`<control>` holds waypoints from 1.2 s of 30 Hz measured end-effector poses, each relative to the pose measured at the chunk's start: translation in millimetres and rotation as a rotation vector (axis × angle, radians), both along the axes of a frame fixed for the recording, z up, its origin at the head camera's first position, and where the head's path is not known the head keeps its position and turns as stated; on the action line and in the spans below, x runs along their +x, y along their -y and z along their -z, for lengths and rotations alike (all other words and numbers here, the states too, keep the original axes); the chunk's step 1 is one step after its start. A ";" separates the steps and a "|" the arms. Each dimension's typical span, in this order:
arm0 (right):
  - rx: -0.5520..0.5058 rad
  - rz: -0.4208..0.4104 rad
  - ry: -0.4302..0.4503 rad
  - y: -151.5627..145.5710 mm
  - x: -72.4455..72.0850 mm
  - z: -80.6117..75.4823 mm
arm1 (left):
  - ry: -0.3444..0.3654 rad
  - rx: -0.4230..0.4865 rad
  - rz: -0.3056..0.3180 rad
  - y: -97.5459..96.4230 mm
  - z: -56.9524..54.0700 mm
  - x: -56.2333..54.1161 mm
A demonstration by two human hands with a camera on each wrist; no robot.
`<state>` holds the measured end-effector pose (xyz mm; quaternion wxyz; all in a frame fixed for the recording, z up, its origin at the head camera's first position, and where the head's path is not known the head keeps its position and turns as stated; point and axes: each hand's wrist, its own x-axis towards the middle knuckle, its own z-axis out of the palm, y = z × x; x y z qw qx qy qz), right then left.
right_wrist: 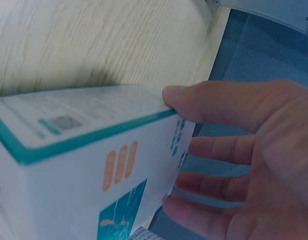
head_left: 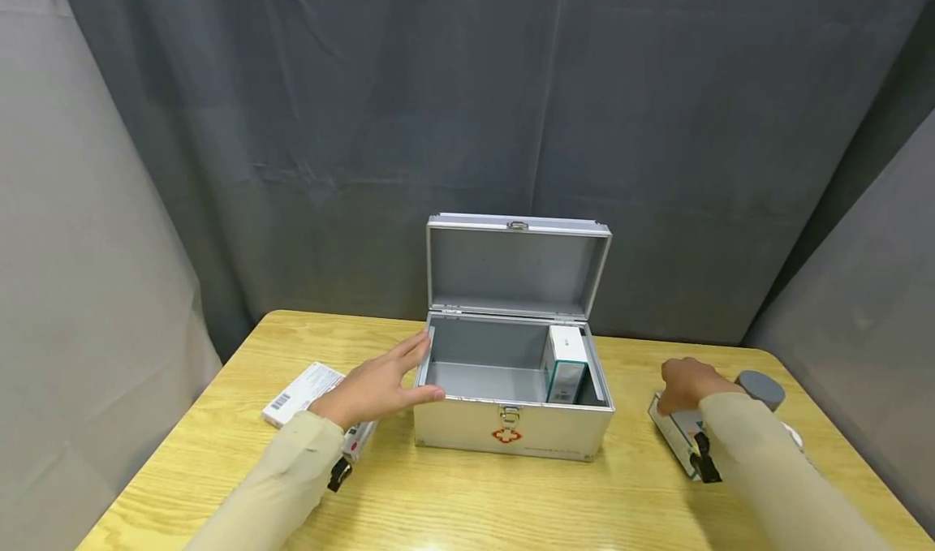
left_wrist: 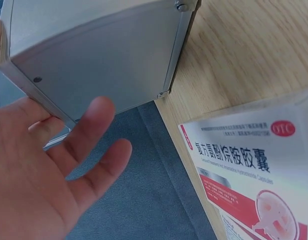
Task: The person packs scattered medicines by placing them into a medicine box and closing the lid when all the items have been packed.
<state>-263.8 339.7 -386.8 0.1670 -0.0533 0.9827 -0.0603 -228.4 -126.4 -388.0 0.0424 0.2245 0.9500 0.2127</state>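
Note:
An open metal first-aid case (head_left: pixel 467 425) with a red cross emblem stands mid-table, its lid raised. Inside, at the right end, a white-and-teal carton (head_left: pixel 566 346) stands upright. My left hand (head_left: pixel 380 385) touches the case's left side, fingers spread and mostly straight; the left wrist view shows fingertips at the rim. At the right, my right hand (head_left: pixel 694 382) grips a white-and-teal medicine box (right_wrist: pixel 74 185) by its end. In the right wrist view the thumb presses its edge, with the other fingers at the far side, partly hidden.
Left of the case lie a white carton (head_left: pixel 307 393) and a red-and-white capsule box (left_wrist: pixel 244 150), partly behind my left forearm. A grey-lidded container (head_left: pixel 761 389) stands beyond my right wrist. Grey curtains (head_left: pixel 351 129) hang behind the wooden table (head_left: pixel 453 502).

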 end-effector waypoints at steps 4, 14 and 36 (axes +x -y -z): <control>-0.020 -0.010 -0.037 -0.3 3.9 6.6 | -0.001 -0.001 -0.004 -1.6 -0.4 1.6; -0.029 0.017 -0.075 0.3 8.8 0.5 | -0.012 -0.005 -0.004 -1.7 -3.3 1.0; -0.061 -0.005 -0.061 7.6 24.4 3.2 | -0.016 -0.006 0.000 2.1 2.1 3.0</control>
